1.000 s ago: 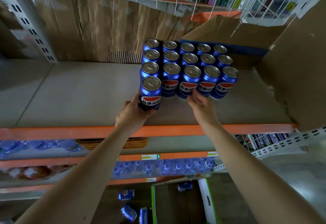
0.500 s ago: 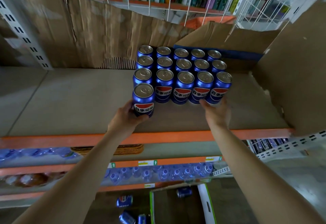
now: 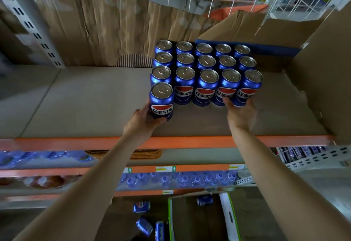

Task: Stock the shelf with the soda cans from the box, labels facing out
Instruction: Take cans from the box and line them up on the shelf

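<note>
Can't really see the left hand's (image 3: 141, 119) fingers, they're tucked behind the front can (image 3: 161, 101), but it's clearly gripping it, label out, at the block's (image 3: 206, 70) left front corner. Loads of bare shelf (image 3: 76, 104) to the left; a cardboard wall (image 3: 322, 73) boxes in the right. Right hand (image 3: 240, 112) sits relaxed, fingertips touching the front-row cans. The box (image 3: 228, 218) below is cut off.

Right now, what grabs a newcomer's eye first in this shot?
The block of blue soda cans packed in rows on the shelf. The left hand holds the front can at its left corner, label out; the right hand touches the front row's right end.
</note>
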